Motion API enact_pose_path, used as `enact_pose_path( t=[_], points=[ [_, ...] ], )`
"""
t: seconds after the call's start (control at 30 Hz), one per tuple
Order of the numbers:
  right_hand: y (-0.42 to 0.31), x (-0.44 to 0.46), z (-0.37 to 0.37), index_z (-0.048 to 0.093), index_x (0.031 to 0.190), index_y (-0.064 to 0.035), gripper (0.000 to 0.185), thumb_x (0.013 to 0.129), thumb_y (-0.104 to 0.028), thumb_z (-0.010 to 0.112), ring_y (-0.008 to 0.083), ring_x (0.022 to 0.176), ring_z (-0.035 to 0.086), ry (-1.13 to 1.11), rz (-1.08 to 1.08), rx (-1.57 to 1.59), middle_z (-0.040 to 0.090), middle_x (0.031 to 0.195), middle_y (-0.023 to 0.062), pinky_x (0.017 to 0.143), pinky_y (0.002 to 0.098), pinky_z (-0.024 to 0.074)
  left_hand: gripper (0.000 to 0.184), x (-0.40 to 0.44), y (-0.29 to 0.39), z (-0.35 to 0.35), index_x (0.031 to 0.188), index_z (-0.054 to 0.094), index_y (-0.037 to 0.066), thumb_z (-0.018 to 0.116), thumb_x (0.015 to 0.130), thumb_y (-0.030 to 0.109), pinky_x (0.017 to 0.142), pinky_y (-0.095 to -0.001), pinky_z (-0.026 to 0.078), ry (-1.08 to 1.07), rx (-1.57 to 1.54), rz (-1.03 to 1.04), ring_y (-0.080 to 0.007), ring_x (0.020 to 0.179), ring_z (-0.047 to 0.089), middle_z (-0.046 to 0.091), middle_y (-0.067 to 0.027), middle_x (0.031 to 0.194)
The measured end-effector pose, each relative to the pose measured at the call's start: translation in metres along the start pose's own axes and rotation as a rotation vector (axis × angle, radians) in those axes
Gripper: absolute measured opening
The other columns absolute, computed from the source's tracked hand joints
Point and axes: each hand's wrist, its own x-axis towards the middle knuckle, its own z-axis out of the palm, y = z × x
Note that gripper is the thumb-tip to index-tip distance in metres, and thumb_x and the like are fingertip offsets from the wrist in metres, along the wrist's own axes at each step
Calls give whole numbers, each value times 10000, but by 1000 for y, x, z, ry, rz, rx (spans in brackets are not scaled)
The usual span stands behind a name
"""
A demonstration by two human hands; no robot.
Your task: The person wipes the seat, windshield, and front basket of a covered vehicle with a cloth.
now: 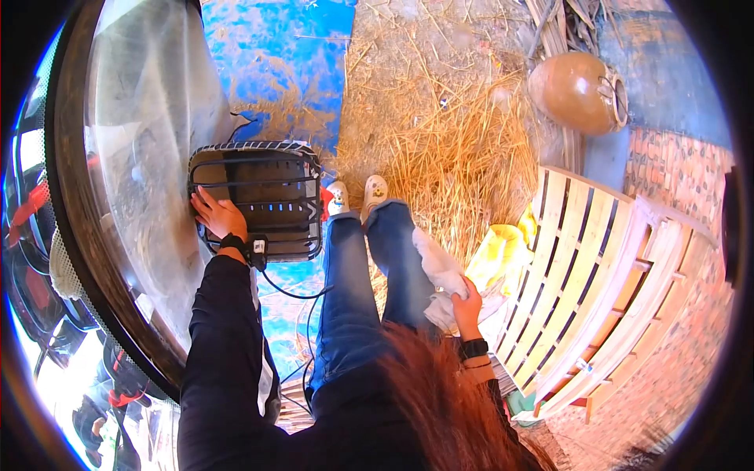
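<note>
My left hand (220, 216) rests at the left side of a black wire basket (271, 255), its fingers stretched out and apart over the bars. A slotted dark panel lies inside the basket, and a black cable runs from near its lower edge. In my right hand (466, 306) is a crumpled white cloth (440, 267), hanging beside my right thigh, with the fingers closed around it. A dark band circles each wrist. What the left fingertips press on is hard to make out.
On the left stands a curved clear plastic sheet (149, 118) with a dark frame. Ahead lie a blue sheet (283, 47) and loose straw (463, 149). To the right are a brown jar (577, 92), a wooden slatted pallet (573, 251) and a yellow bag (499, 255).
</note>
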Motion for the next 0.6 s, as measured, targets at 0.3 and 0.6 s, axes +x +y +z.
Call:
enact_pose_path(
  t=[0.3,0.6],
  points=[
    [-81,43,59,420,1133,-1,493,652,-44,517,290,1020,470,-26,-225,121,494,1091,172,887,329,351,545,1,-2,1,1305,209,90,354,784,159,946,-541,207,-7,-8,28,-331,1227,211,222,-177,1322],
    [-159,30,116,381,1136,-21,520,643,-42,543,302,1001,467,-326,-457,354,471,1067,170,848,329,376,609,0,16,-27,1284,229,45,455,745,217,904,-609,184,-125,17,-131,-318,1222,213,219,-195,1313]
  ],
)
